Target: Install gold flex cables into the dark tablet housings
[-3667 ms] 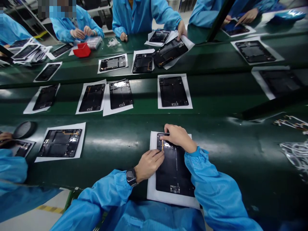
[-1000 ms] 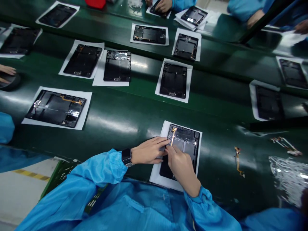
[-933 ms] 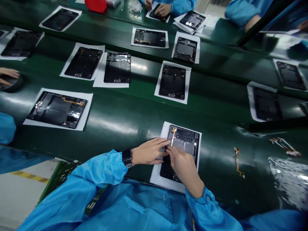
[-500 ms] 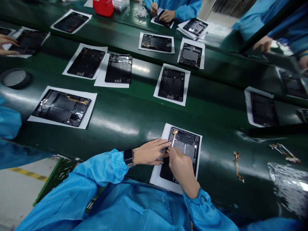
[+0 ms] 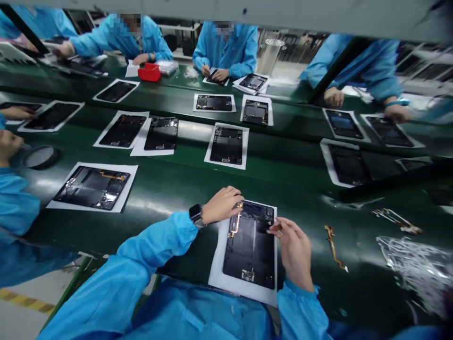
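Note:
In front of me an opened tablet (image 5: 249, 255), dark inside, lies on a white sheet (image 5: 216, 271). An orange flex cable (image 5: 236, 224) runs down its upper left side. My left hand (image 5: 222, 205), wearing a watch, reaches over the tablet's upper left corner with fingers stretched out, near the cable's top end. At the right edge my right hand (image 5: 295, 245) is closed in a pinch, fingertips over the tablet's border. Whatever lies between those fingertips is too small to make out.
Another orange flex cable (image 5: 333, 248) lies to the right, beside thin parts (image 5: 398, 221) and a clear plastic bag (image 5: 417, 269). An open tablet (image 5: 95, 186) rests at left near a round dish (image 5: 40, 157). Co-workers' hands (image 5: 215, 74) work across the bench.
The view has tilted up. My right hand has moved from the tablet's middle to its right edge; my left hand has shifted up to the top corner, uncovering more of the cable.

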A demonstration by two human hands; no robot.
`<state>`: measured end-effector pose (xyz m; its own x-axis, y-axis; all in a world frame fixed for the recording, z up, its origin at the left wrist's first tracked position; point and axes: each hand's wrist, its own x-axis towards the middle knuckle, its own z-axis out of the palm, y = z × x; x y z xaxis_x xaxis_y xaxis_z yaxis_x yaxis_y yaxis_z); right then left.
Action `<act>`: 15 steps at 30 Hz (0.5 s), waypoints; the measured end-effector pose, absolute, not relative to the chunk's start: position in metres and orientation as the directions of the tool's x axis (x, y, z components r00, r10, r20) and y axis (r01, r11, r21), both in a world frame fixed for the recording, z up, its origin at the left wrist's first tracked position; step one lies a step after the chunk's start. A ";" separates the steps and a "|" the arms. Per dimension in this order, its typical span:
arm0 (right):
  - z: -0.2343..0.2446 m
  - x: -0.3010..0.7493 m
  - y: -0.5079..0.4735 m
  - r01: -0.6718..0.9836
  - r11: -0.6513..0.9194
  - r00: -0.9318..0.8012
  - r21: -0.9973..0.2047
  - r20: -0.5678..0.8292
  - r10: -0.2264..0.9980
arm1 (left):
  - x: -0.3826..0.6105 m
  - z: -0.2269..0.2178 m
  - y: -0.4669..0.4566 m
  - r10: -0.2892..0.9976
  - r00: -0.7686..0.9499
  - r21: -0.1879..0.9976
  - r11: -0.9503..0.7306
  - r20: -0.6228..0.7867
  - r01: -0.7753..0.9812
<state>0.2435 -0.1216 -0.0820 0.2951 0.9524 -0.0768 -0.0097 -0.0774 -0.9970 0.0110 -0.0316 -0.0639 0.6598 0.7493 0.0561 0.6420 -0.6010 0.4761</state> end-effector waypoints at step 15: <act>-0.115 0.462 -0.089 0.653 -0.477 0.535 -0.589 -0.087 0.840 | 0.107 -0.043 0.115 0.813 0.568 0.250 -0.528 -0.127 0.811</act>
<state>0.4617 -0.0886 -0.1148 0.5354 0.8401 -0.0868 0.6526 -0.4768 -0.5889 0.1068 0.1148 -0.0433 0.5683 0.8129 -0.1270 0.8114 -0.5281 0.2505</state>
